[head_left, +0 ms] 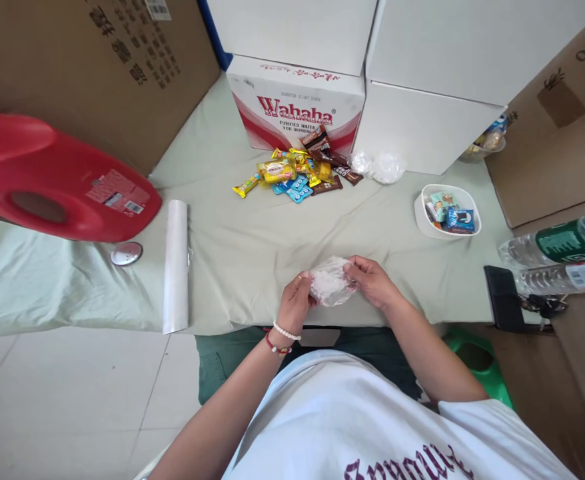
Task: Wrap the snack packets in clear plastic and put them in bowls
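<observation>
A crinkled piece of clear plastic film (331, 281) is held by its two sides near the table's front edge. My left hand (296, 295) pinches its left side between thumb and fingers. On the opposite side, my right hand (372, 280) is closed on the film in a similar pinch. Whether anything lies inside the film I cannot tell. Beyond the hands lies a pile of wrapped snacks (277, 171) in yellow, blue and brown packets. Crumpled clear plastic bundles (388, 168) rest just right of that pile. A white plastic tub (425, 223) at the right contains small packets.
Left of my hands lies a white roll (175, 267), beside a round metallic disc (126, 253) and a large red jug (72, 180). A Wahaba carton (297, 100) and white boxes (422, 127) line the back. Water bottles (562, 240) and a black phone-like object (502, 297) are at the right.
</observation>
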`<state>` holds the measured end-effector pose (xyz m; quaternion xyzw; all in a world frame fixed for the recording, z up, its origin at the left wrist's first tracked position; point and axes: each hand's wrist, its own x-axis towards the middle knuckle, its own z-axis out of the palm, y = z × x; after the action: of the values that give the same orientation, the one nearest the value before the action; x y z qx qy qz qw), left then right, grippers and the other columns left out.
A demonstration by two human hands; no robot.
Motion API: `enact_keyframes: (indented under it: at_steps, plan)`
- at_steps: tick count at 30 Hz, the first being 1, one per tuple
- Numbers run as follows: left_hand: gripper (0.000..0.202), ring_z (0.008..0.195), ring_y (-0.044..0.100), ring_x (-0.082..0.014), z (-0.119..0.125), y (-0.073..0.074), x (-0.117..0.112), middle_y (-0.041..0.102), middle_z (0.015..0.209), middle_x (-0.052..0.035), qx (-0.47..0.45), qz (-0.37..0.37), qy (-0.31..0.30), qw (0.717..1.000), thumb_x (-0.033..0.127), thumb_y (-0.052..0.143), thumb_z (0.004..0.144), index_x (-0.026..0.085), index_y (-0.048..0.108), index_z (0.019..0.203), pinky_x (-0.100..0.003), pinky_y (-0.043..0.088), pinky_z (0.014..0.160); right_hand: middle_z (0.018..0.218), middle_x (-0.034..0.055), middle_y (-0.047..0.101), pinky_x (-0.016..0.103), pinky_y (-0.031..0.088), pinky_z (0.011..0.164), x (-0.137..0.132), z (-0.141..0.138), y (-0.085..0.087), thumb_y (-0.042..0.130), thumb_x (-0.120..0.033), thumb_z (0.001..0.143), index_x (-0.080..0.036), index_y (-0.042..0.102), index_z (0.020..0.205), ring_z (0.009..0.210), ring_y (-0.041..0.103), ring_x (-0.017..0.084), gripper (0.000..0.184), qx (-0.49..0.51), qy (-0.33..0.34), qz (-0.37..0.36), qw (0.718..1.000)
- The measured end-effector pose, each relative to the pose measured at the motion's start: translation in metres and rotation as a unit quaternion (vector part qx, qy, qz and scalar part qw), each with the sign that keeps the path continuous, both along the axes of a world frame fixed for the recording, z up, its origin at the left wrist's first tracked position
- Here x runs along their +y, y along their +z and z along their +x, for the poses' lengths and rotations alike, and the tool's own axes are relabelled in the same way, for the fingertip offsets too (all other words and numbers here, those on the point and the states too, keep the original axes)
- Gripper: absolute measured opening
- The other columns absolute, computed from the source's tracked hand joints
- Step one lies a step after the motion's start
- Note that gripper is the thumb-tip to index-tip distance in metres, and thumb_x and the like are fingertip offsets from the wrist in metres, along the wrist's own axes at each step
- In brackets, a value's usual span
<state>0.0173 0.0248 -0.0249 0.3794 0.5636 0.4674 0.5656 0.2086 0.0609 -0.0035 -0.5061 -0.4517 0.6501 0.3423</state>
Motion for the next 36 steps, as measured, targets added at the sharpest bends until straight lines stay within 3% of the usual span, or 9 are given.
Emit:
enact_keyframes:
  at_steps: [4, 7, 10, 15, 19, 26, 28, 32, 36]
  plan:
    - [0.042, 0.071, 0.056, -0.0141, -0.001, 0.01, -0.01, 0.061, 0.083, -0.0004, 0.113, 0.08, 0.082, 0.987, 0.062, 0.068, 0.086, 0.022, 0.061, 0.094, -0.027, 0.047, 0.065, 0.056, -0.0074, 0.045, 0.024, 0.028, 0.043, -0.009, -0.002, -0.008, 0.074, -0.066, 0.079, -0.023, 0.059, 0.08, 0.047, 0.038, 0.01, 0.045, 0.008, -0.095, 0.006, 0.995]
    - [0.035, 0.084, 0.061, -0.0169, 0.007, 0.015, -0.017, 0.064, 0.091, -0.003, 0.172, 0.143, 0.014, 0.975, 0.051, 0.074, 0.084, 0.022, 0.065, 0.1, -0.029, 0.049, 0.076, 0.056, -0.0074, 0.045, 0.024, 0.03, 0.048, -0.013, -0.009, -0.003, 0.071, -0.062, 0.085, -0.023, 0.061, 0.082, 0.05, 0.037, 0.01, 0.041, -0.01, -0.108, 0.056, 0.992]
    - [0.029, 0.087, 0.063, -0.0183, 0.016, 0.01, -0.013, 0.066, 0.092, -0.0042, 0.182, 0.124, -0.025, 0.975, 0.045, 0.079, 0.078, 0.022, 0.07, 0.092, -0.03, 0.05, 0.078, 0.059, -0.0072, 0.047, 0.024, 0.027, 0.048, -0.015, -0.018, 0.006, 0.073, -0.061, 0.084, -0.023, 0.061, 0.082, 0.05, 0.035, 0.009, 0.041, 0.029, -0.085, 0.044, 0.995]
    - [0.032, 0.075, 0.059, -0.0134, 0.008, 0.003, 0.002, 0.063, 0.078, 0.0005, 0.014, 0.04, 0.025, 0.999, 0.05, 0.079, 0.079, 0.021, 0.066, 0.077, -0.026, 0.049, 0.072, 0.065, -0.0065, 0.051, 0.023, 0.024, 0.047, -0.013, -0.012, 0.013, 0.083, -0.059, 0.073, -0.021, 0.059, 0.079, 0.05, 0.035, 0.007, 0.045, 0.096, -0.104, -0.002, 0.99]
    - [0.042, 0.086, 0.066, -0.0155, -0.015, 0.01, 0.009, 0.066, 0.082, 0.0016, -0.187, -0.031, 0.064, 0.98, 0.049, 0.091, 0.067, 0.02, 0.062, 0.077, -0.031, 0.058, 0.079, 0.067, -0.0066, 0.05, 0.022, 0.025, 0.048, -0.014, 0.012, 0.01, 0.091, -0.051, 0.065, -0.021, 0.06, 0.079, 0.053, 0.036, 0.007, 0.046, 0.106, -0.169, -0.018, 0.98]
    - [0.043, 0.086, 0.072, -0.0155, -0.047, 0.013, 0.012, 0.073, 0.088, -0.0007, -0.272, -0.06, 0.069, 0.958, 0.038, 0.097, 0.063, 0.018, 0.062, 0.076, -0.032, 0.062, 0.08, 0.068, -0.0044, 0.054, 0.024, 0.035, 0.052, -0.022, 0.059, 0.002, 0.088, -0.055, 0.067, -0.021, 0.068, 0.091, 0.058, 0.044, 0.011, 0.046, -0.031, -0.161, -0.007, 0.987]
    - [0.043, 0.087, 0.074, -0.0165, -0.048, 0.011, 0.012, 0.073, 0.084, -0.0004, -0.278, -0.055, 0.071, 0.956, 0.038, 0.097, 0.064, 0.018, 0.061, 0.077, -0.032, 0.062, 0.082, 0.078, -0.0002, 0.061, 0.027, 0.042, 0.057, -0.023, 0.068, 0.002, 0.083, -0.056, 0.07, -0.021, 0.07, 0.096, 0.064, 0.05, 0.014, 0.046, -0.127, -0.176, 0.041, 0.975]
    - [0.041, 0.088, 0.075, -0.0167, -0.041, 0.012, 0.011, 0.075, 0.083, -0.0019, -0.274, -0.047, 0.062, 0.959, 0.039, 0.095, 0.067, 0.018, 0.062, 0.077, -0.031, 0.061, 0.085, 0.099, 0.0066, 0.065, 0.034, 0.051, 0.072, -0.026, 0.062, 0.015, 0.069, -0.051, 0.088, -0.022, 0.071, 0.098, 0.081, 0.059, 0.019, 0.031, -0.308, -0.217, 0.216, 0.901]
    - [0.038, 0.089, 0.074, -0.0165, -0.03, 0.018, 0.008, 0.074, 0.087, -0.0008, -0.259, -0.027, 0.046, 0.965, 0.033, 0.096, 0.064, 0.019, 0.064, 0.08, -0.031, 0.059, 0.084, 0.108, 0.0084, 0.069, 0.042, 0.052, 0.091, -0.018, 0.014, 0.023, 0.069, -0.047, 0.092, -0.025, 0.072, 0.105, 0.102, 0.061, 0.025, 0.025, -0.278, -0.046, 0.328, 0.902]
